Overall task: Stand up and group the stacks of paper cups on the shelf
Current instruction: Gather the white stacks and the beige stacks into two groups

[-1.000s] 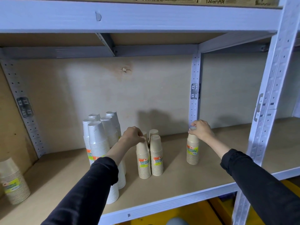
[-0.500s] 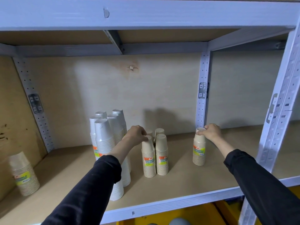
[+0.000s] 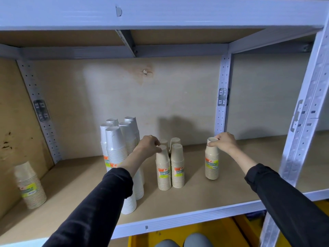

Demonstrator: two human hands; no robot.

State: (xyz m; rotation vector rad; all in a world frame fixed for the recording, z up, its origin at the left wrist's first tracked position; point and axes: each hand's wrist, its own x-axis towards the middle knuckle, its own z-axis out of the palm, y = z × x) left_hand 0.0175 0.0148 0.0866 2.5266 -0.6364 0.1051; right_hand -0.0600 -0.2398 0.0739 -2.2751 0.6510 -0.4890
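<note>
Several tall white cup stacks (image 3: 115, 147) stand together at the middle left of the wooden shelf (image 3: 195, 198). Beside them is a cluster of short beige cup stacks (image 3: 177, 166) with green and orange labels. My left hand (image 3: 149, 146) rests its fingertips on the top of the front left beige stack (image 3: 162, 168). A lone beige stack (image 3: 211, 161) stands upright to the right, and my right hand (image 3: 225, 142) pinches its top rim. Another beige stack (image 3: 30, 184) leans at the far left end.
A grey metal upright (image 3: 300, 132) rises at the front right, and a second post (image 3: 222, 97) runs up the back wall. The upper shelf beam (image 3: 160, 13) hangs overhead. Yellow flooring (image 3: 240, 230) and grey shoes (image 3: 183, 242) show below the shelf edge.
The camera view has shifted slightly. My right hand has slid from covering the lone stack's top to pinching its rim from the right. The left hand stays on the front beige stack.
</note>
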